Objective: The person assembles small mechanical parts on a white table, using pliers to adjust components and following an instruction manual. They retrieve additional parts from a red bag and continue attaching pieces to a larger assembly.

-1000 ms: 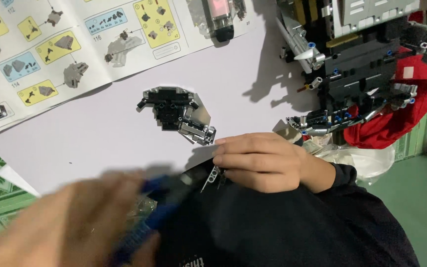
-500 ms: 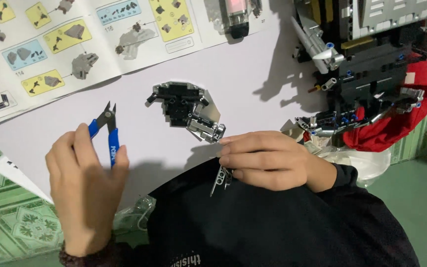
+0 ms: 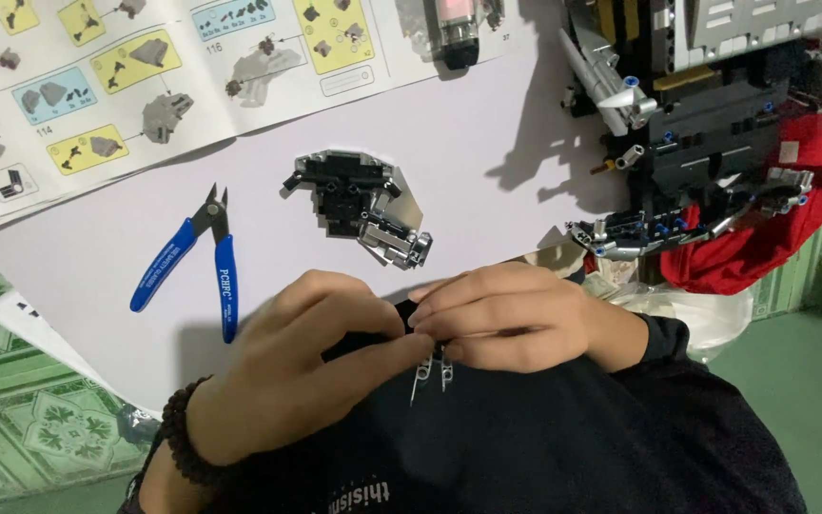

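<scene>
My left hand (image 3: 302, 381) and my right hand (image 3: 511, 319) meet fingertip to fingertip over my dark shirt, both pinching a small silver plastic part (image 3: 430, 366) whose thin prongs hang below the fingers. Blue-handled side cutters (image 3: 197, 262) lie on the white sheet just left of my left hand, jaws pointing away from me. A small black and silver brick assembly (image 3: 363, 205) rests on the sheet just beyond my hands.
An open instruction booklet (image 3: 145, 76) lies at the far left. A large black, grey and red brick model (image 3: 715, 143) stands at the right. The white sheet (image 3: 487, 133) covers a green patterned floor (image 3: 21, 428).
My left hand has laid the blue cutters on the sheet and moved right to join my right hand on the small silver part.
</scene>
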